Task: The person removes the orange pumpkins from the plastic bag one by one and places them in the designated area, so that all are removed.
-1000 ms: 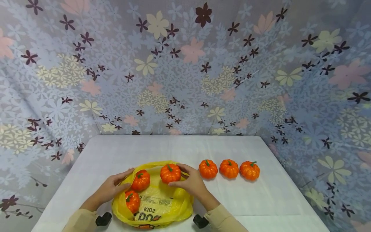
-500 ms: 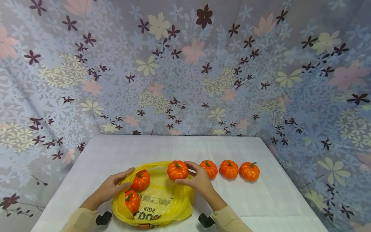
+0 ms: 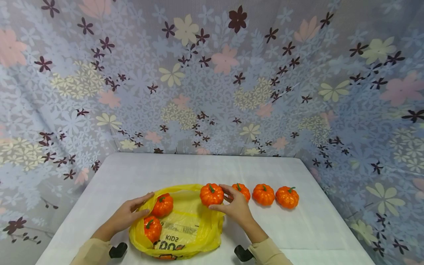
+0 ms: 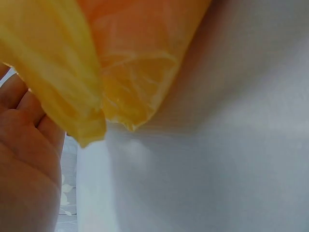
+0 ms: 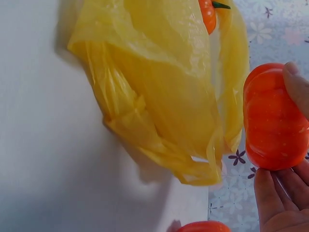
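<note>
A yellow plastic bag (image 3: pixel 185 217) lies spread with its mouth wide and dark printing inside. Two small orange toy pumpkins (image 3: pixel 153 229) sit within its left side. My left hand (image 3: pixel 124 217) holds the bag's left rim between thumb and fingers; in the left wrist view, that palm (image 4: pixel 29 164) shows beside the thin plastic. My right hand (image 3: pixel 237 208) grips another toy pumpkin (image 3: pixel 211 195) by its side, above the bag's right rim. In the right wrist view, thumb and fingers clasp this pumpkin (image 5: pixel 273 118), apart from the bag (image 5: pixel 159 87).
Three more toy pumpkins (image 3: pixel 263 194) stand in a row right of the bag, the nearest partly hidden by my right hand. A white cloth covers the table (image 3: pixel 212 167). Floral fabric (image 3: pixel 212 92) hangs behind and at both sides.
My right hand has moved right with the pumpkin, from over the inside of the bag to its right rim. The left hand and the bag stay nearly the same.
</note>
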Motion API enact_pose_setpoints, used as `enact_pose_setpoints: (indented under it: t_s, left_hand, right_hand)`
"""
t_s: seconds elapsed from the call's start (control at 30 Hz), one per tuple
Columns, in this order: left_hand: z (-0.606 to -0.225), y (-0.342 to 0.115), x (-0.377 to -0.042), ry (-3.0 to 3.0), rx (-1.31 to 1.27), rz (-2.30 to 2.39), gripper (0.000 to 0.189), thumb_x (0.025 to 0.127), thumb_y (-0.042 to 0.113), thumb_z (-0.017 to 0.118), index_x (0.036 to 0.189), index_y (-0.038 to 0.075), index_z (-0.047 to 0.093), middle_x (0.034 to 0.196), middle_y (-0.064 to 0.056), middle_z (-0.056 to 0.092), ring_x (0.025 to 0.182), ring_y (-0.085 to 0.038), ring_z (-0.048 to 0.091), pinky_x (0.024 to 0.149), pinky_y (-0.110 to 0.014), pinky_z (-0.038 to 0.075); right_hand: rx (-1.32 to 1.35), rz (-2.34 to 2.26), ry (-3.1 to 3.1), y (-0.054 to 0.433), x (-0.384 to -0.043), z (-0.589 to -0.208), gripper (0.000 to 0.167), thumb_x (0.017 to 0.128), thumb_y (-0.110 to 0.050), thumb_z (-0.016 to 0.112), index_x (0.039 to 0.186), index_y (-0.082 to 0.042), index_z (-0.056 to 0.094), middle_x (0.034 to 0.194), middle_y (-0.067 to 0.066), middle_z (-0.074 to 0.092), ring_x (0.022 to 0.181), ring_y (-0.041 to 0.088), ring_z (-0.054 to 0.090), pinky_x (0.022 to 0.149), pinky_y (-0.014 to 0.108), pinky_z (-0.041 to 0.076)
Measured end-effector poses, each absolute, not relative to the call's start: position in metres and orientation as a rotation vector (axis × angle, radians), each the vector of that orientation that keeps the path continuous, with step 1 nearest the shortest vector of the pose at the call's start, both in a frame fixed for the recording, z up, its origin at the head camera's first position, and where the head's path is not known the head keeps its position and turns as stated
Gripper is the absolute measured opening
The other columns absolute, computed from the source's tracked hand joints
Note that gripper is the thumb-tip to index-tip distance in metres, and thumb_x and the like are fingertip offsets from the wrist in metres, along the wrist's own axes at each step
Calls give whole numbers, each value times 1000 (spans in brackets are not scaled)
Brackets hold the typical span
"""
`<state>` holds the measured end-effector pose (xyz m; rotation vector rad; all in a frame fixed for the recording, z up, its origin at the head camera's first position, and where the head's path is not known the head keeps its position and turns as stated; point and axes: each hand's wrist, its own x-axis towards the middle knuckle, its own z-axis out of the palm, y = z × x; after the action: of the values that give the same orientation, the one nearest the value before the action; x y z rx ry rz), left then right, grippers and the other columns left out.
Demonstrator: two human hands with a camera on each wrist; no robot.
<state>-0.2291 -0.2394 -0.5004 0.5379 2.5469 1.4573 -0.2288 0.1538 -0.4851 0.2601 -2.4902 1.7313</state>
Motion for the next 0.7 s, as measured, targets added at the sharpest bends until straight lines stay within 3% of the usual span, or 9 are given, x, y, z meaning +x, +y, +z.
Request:
enact_pose_setpoints:
  t_s: [0.3, 0.53, 0.7]
  left_hand:
    - [-503, -239, -228, 2524, 552, 1481, 60, 98, 28, 66, 150, 5, 47, 155, -16, 40, 144, -44, 30, 114, -63, 24]
    - [-503, -240, -228, 2534, 585, 1491, 61, 96, 25, 68, 150, 5, 47, 155, -16, 40, 143, -45, 31, 113, -63, 25]
    - [-504, -241, -228, 2531, 575, 1487, 61, 96, 25, 68, 151, 6, 47, 155, -16, 39, 144, -46, 30, 113, -64, 24]
  right_hand:
    - [192, 1693, -2469, 170, -225, -485, 83, 65, -30, 97, 136, -6, 62, 131, 12, 64, 123, 29, 60, 101, 46, 50]
    - [141, 1678, -2461, 187, -221, -484, 81, 65, -27, 97, 136, -6, 62, 134, 10, 63, 123, 28, 60, 99, 38, 53]
    - [156, 1655, -2447, 200, -219, -486, 79, 65, -24, 97, 135, -10, 64, 134, 9, 63, 126, 27, 58, 102, 40, 50]
